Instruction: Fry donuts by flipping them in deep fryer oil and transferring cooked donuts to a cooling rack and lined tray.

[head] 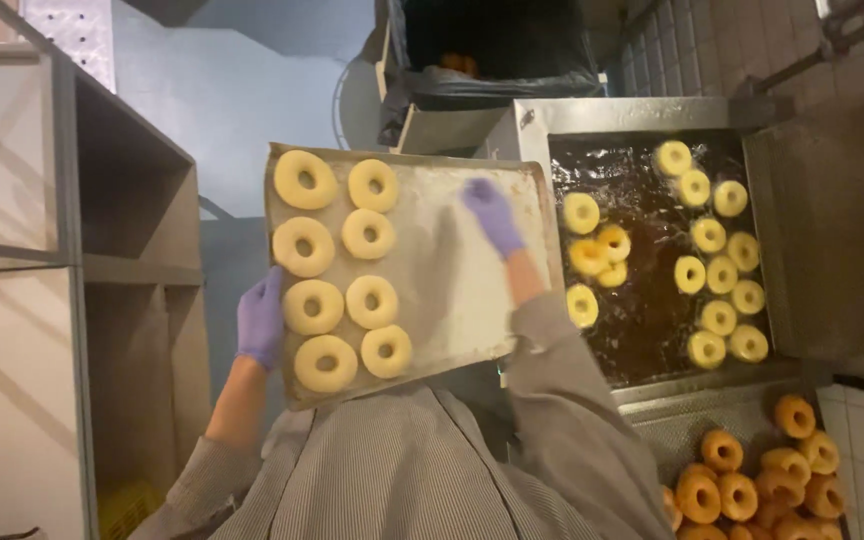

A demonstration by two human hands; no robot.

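Raw dough rings (344,270): eight, two columns of four, all packed against the left edge of the floured baking tray (472,310). The tray's right half is bare. Its long axis runs left-right, with the far edge tipped up a bit.

My left hand (261,318), purple glove, is clamped on the tray's left edge near the near corner, fingers curled round the rim, just beside the third ring down.

My right hand (492,215), also gloved, is over the bare part near the far right corner, blurred. The fingers look loosely open with nothing in them, but I can't be sure.

Key relation: the rings lie to the left of my right hand, across the bare flour, well apart from it. The left hand is nearer but busy carrying.

The fryer (652,260) sits just off the tray's right edge, pale rings floating in its oil. Fried doughnuts (762,480) are heaped at the near right.
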